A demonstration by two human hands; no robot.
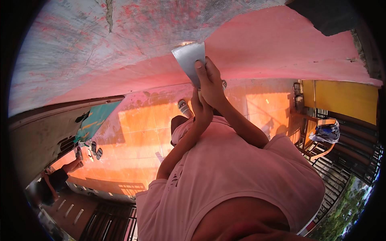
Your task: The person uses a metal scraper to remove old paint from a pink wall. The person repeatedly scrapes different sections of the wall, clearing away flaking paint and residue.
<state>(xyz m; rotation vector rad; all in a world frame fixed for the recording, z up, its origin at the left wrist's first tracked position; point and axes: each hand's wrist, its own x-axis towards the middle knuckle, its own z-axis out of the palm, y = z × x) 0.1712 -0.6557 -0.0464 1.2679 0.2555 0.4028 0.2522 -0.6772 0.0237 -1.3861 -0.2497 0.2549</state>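
A wide metal putty knife [190, 61] is held up before me, its broad edge at or very near the wall [141, 36]. My right hand [210, 79] grips it high, with the thumb laid flat along the blade. Lower down, my left hand [204, 110] closes around the handle, which the fingers mostly hide. Around the blade the wall is painted pink, while the upper left is a grey, scuffed surface streaked with red. A crack [109, 16] runs through that grey part.
Orange tiles [141, 120] cover the floor. Loose sandals [98, 150] lie to the left, near a person [54, 182] in dark clothes. A teal cloth [98, 119] hangs at an opening. On the right, a wooden chair [324, 153] holds clothing beside a dark metal fence [328, 174].
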